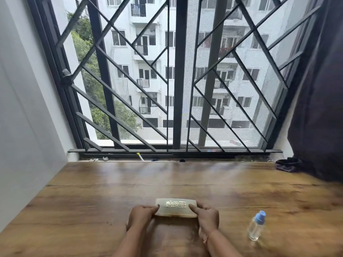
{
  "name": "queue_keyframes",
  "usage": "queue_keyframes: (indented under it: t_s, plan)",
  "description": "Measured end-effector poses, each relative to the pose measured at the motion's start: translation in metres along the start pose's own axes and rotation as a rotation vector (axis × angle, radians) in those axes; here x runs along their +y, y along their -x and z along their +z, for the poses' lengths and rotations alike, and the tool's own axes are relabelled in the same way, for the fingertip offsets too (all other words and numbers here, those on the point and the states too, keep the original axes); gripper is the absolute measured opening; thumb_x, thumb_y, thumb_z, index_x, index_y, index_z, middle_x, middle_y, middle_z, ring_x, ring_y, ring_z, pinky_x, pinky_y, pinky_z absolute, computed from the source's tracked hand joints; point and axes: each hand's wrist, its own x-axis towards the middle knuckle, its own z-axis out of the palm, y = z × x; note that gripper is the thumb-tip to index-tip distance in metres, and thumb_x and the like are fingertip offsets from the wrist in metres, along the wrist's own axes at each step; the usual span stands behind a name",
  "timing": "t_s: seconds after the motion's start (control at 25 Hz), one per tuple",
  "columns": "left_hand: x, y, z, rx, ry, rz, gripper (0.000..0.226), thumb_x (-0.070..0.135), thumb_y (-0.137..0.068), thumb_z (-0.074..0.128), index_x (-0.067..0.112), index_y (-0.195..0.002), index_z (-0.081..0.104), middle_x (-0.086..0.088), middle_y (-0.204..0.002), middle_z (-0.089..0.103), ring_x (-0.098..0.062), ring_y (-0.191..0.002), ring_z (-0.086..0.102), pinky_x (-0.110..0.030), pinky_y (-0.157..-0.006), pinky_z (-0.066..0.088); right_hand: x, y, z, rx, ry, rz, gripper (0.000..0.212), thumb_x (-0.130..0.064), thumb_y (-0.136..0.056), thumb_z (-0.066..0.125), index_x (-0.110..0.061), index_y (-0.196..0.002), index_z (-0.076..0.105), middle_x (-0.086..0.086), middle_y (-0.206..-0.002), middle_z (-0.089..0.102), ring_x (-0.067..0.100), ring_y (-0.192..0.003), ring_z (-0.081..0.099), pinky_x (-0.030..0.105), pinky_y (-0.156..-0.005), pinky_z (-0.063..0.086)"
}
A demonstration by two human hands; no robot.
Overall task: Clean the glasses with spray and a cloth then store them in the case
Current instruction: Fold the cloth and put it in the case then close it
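Translucent case, gold print illegible, gripped by left hand, right hand

Right: bottle stands upright near my right hand — it blocks a sideways reach.
Left: open table out to the wall.
Ahead: open wood — then window grille.

Both bare forearms reach forward side by side, close together and nearly parallel, wrists low over the desk. The left hand grips the left end of the case, knuckles up, one fingertip lying on the lid. The right hand mirrors it at the right end, a finger stretched across the top.
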Motion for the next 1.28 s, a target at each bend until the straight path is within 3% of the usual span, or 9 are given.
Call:
queue_keyframes:
  t_s: [0.12,0.28,0.4,0.56,0.76,0.92,1.08,1.16,1.28]
  plan:
    - [0.001,-0.003,0.003,0.014,0.011,-0.048,0.017,0.051,-0.051,0.078,0.036,-0.047,0.069,0.01,-0.072,0.072,-0.018,-0.084,0.066,-0.039,-0.095,0.044,-0.007,0.003,0.0,-0.01,-0.016,0.074,0.038,0.018,-0.059,0.073,0.014,-0.095,0.064,-0.002,-0.057,0.066,0.011,-0.054,0.059,0.013,-0.048,0.051]
    - [0.009,0.009,0.004,0.085,0.05,-0.081,0.023,0.039,-0.06,0.081,0.03,-0.045,0.065,0.005,-0.074,0.072,-0.02,-0.084,0.065,-0.036,-0.094,0.043,-0.012,0.011,-0.001,-0.001,0.033,0.039,0.034,0.02,-0.057,0.074,0.005,-0.087,0.067,-0.011,-0.052,0.064,0.001,-0.048,0.06,0.01,-0.049,0.049]
    - [0.01,0.011,0.005,0.083,0.058,-0.113,0.019,0.04,-0.056,0.082,0.028,-0.051,0.067,0.004,-0.074,0.07,-0.021,-0.085,0.063,-0.034,-0.092,0.042,-0.016,0.014,0.001,0.04,0.075,0.048,0.035,0.017,-0.055,0.076,0.0,-0.085,0.069,-0.014,-0.049,0.063,0.01,-0.057,0.06,0.014,-0.054,0.051]
    - [-0.005,-0.011,0.012,0.11,0.121,-0.116,0.017,0.043,-0.036,0.078,0.042,-0.051,0.069,0.007,-0.062,0.071,-0.022,-0.076,0.068,-0.041,-0.088,0.05,-0.019,0.017,0.001,0.058,0.155,0.06,0.038,0.012,-0.052,0.08,0.0,-0.087,0.073,-0.007,-0.054,0.066,0.018,-0.071,0.063,0.034,-0.077,0.053]
    - [-0.008,-0.017,0.01,0.071,0.105,-0.097,0.027,0.043,-0.035,0.081,0.025,-0.052,0.071,0.001,-0.065,0.072,-0.023,-0.075,0.068,-0.04,-0.086,0.051,-0.026,0.024,0.0,0.102,0.236,0.026,0.032,0.002,-0.06,0.081,-0.002,-0.091,0.073,0.013,-0.083,0.073,0.013,-0.076,0.06,0.009,-0.053,0.043]
    - [0.003,0.01,-0.001,0.042,0.047,-0.067,0.032,0.038,-0.041,0.083,0.012,-0.052,0.069,-0.004,-0.064,0.072,-0.022,-0.075,0.068,-0.033,-0.08,0.05,-0.033,0.023,0.003,0.121,0.383,-0.047,0.024,-0.013,-0.061,0.084,-0.006,-0.082,0.075,0.013,-0.083,0.074,0.015,-0.071,0.059,0.02,-0.063,0.039]
    - [0.002,0.018,-0.005,0.004,-0.022,-0.002,0.036,0.047,-0.036,0.08,0.018,-0.056,0.072,0.004,-0.061,0.07,-0.017,-0.077,0.068,-0.031,-0.082,0.051,-0.041,0.017,0.012,0.129,0.453,-0.045,0.024,-0.017,-0.061,0.085,-0.006,-0.079,0.075,0.016,-0.081,0.073,0.019,-0.068,0.058,0.022,-0.063,0.038]
    - [0.004,0.026,-0.005,0.014,-0.05,0.084,0.032,0.039,-0.046,0.084,0.029,-0.075,0.072,0.003,-0.079,0.071,-0.017,-0.089,0.066,-0.026,-0.083,0.047,-0.041,0.015,0.015,0.137,0.437,-0.043,0.025,-0.017,-0.059,0.086,-0.006,-0.079,0.076,0.016,-0.079,0.073,0.02,-0.069,0.06,0.022,-0.063,0.039]
    - [0.005,0.025,-0.001,0.011,-0.084,0.252,0.067,0.015,-0.063,0.082,0.021,-0.125,0.056,-0.005,-0.118,0.065,-0.014,-0.102,0.062,-0.015,-0.079,0.04,-0.039,0.015,0.014,0.129,0.435,-0.05,0.024,-0.016,-0.061,0.085,-0.006,-0.081,0.075,0.016,-0.084,0.073,0.02,-0.075,0.062,0.021,-0.065,0.037]
